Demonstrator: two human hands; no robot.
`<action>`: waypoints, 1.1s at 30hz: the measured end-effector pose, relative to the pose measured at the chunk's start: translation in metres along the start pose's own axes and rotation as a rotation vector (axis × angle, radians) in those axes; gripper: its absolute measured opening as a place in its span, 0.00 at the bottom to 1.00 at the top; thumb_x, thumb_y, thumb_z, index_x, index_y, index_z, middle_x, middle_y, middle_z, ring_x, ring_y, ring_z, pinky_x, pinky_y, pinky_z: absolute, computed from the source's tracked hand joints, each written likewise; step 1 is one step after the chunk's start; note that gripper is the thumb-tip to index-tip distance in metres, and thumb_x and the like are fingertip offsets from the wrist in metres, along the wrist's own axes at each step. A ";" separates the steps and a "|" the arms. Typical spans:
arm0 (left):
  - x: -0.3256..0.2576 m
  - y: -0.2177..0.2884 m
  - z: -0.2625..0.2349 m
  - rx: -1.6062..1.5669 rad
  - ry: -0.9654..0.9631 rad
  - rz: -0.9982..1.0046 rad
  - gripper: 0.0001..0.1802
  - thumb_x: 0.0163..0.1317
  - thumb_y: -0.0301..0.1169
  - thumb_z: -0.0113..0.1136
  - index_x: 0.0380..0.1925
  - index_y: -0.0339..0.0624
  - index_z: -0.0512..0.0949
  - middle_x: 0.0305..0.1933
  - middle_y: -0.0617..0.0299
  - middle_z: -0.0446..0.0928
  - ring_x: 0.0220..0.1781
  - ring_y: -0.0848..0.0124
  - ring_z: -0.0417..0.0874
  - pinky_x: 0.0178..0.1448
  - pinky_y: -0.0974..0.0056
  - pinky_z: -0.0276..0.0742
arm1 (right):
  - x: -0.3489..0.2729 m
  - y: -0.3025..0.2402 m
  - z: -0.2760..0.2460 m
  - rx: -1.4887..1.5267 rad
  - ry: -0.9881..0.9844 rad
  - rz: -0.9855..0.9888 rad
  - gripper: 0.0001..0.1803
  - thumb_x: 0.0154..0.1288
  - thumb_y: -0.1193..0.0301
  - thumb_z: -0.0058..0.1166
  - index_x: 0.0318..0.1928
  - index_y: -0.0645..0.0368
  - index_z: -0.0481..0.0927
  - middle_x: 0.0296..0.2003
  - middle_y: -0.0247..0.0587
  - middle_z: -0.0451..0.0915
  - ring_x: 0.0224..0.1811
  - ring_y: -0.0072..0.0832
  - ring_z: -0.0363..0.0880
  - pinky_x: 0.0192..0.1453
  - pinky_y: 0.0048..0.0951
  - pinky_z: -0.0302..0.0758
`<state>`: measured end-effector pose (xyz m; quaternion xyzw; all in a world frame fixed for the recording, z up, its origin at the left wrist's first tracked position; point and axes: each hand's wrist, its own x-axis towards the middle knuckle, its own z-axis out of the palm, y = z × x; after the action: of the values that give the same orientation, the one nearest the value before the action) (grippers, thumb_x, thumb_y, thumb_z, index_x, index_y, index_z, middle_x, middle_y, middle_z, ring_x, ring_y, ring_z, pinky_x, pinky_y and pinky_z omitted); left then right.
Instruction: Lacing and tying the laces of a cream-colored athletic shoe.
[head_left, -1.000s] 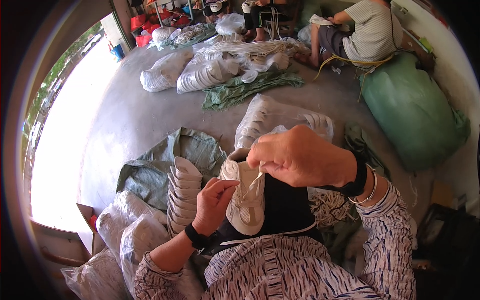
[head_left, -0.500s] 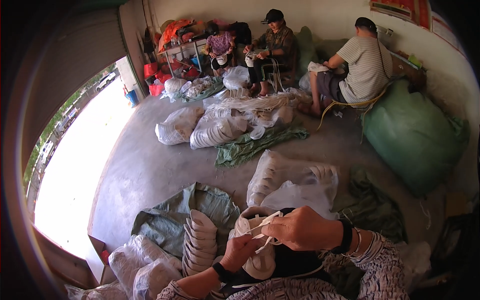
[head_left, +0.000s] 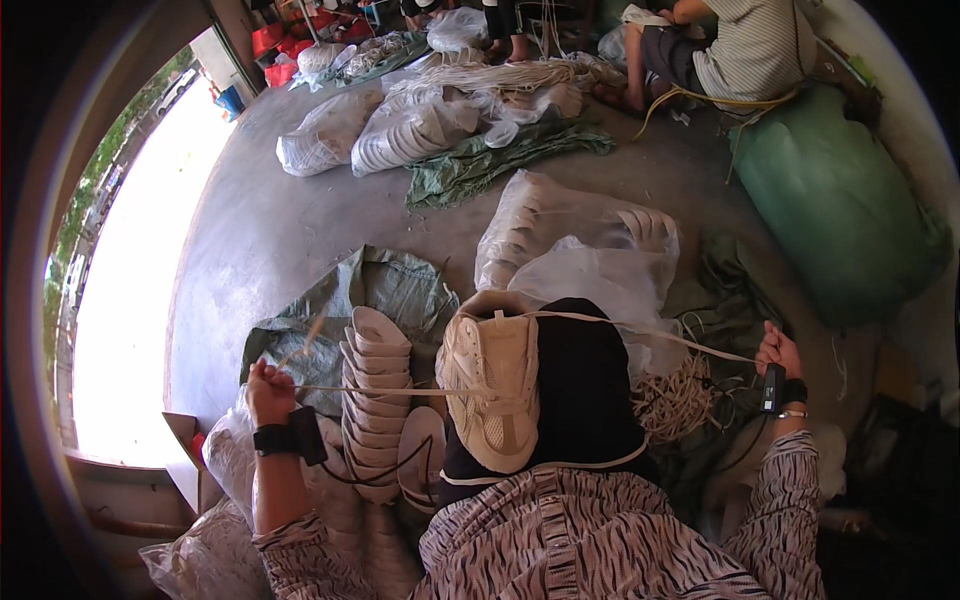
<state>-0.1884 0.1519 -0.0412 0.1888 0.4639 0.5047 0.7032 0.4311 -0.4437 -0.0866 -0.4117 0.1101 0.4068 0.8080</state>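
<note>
A beige sneaker (head_left: 492, 420) rests on my lap, toe toward me. A pale shoelace (head_left: 650, 329) runs out from it to both sides, drawn nearly straight. Far out on the left, my left hand (head_left: 270, 393) is closed on one end of the lace, with a blurred loose tip above the fingers. My right hand (head_left: 777, 350), raised at the right, grips the other end. Beside the shoe on the left stands a stack of nested pale shoe pieces (head_left: 376, 395). Right of my lap lies a tangle of laces (head_left: 672, 402).
Ahead lies a clear plastic bag (head_left: 585, 245) of pale shoe pieces. Green sacking (head_left: 400, 285) spreads at the left, a bulging green sack (head_left: 835, 210) sits at the right. Farther off, a seated person in a striped shirt (head_left: 750, 60) works near more bags (head_left: 415, 135).
My hands were together over the shoe; they have parted widely to left and right, pulling the lace out with them. The view has tilted down.
</note>
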 end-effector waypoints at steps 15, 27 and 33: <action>0.020 0.114 -0.124 0.663 0.495 0.378 0.22 0.66 0.55 0.44 0.27 0.51 0.72 0.14 0.72 0.60 0.10 0.80 0.55 0.13 0.72 0.50 | 0.033 -0.007 0.109 -0.857 0.359 -0.252 0.13 0.61 0.58 0.53 0.32 0.54 0.78 0.13 0.25 0.65 0.10 0.14 0.55 0.12 0.19 0.47; -0.183 -0.148 0.133 0.868 -0.694 0.343 0.11 0.67 0.30 0.48 0.32 0.34 0.77 0.23 0.65 0.73 0.24 0.79 0.73 0.31 0.73 0.70 | -0.005 0.190 0.353 -1.630 -0.811 -0.694 0.07 0.60 0.70 0.52 0.31 0.61 0.79 0.21 0.42 0.78 0.24 0.35 0.78 0.31 0.32 0.72; -0.187 -0.133 0.121 1.178 -1.091 0.205 0.13 0.68 0.31 0.45 0.27 0.35 0.73 0.26 0.67 0.72 0.26 0.79 0.70 0.32 0.72 0.68 | -0.078 0.151 0.353 -1.399 -1.073 0.039 0.08 0.62 0.71 0.54 0.37 0.63 0.81 0.18 0.29 0.75 0.20 0.13 0.70 0.25 0.18 0.65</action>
<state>-0.0265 -0.0452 0.0081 0.7895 0.2256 0.0762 0.5658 0.2123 -0.1713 0.0917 -0.5635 -0.5517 0.5331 0.3064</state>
